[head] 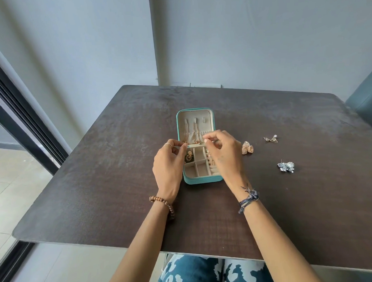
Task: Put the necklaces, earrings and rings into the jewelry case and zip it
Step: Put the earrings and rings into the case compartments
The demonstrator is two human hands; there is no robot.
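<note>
Pinched grips of both hands, left hand [168,162] and right hand [223,154], hold small gold pieces above the jewelry case [199,148], likely seating earrings; 3 earring pairs [247,149] right of them come next.

A plain room of a home: a dark bench [97,165] against pale grey walls [261,32], a black-framed sliding door [17,108] at left, a teal chair [367,105] at right.

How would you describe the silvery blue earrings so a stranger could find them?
On the dark table, look right of the open teal jewelry case. The silvery blue earrings lie nearest the person, the only bluish cluster; the others there are gold or clear.
</note>
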